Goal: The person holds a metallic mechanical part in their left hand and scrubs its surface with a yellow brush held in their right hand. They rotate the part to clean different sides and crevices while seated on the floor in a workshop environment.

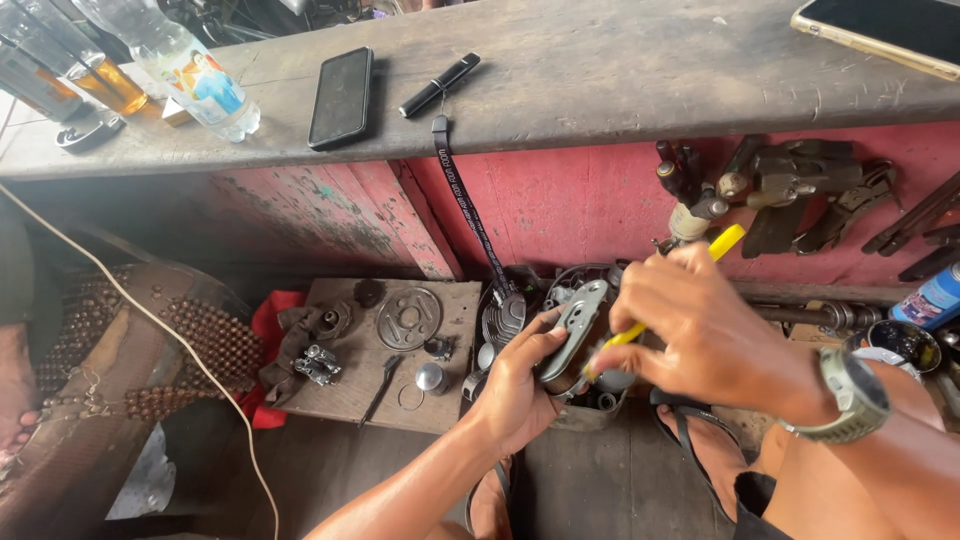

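Metal part (578,322), grey and flat with holes, is held in the left hand (515,385), grip closed on its lower edge, thumb up along the near side. It sits tilted, above a dark tub (585,410) of small parts on the floor. Right hand (705,335) just right of the part, grip closed on a yellow brush (655,300); the brush's lower end meets the part's right face, its handle sticks up past the knuckles. Watch (850,395) on the right wrist.

Left of the tub is a wooden board (350,395) with a round plate (408,318), a small shiny cap (430,376), a ring (410,397) and a rag (300,335). Black strap (468,205) hangs from the bench (600,70) down to the tub. On the bench: black phone (341,97), black pen-like tube (439,84), plastic bottle (180,60), second phone (885,30) at right edge. Tools (800,190) hang on the red wall (570,200). White cord (150,320) runs across the left side.
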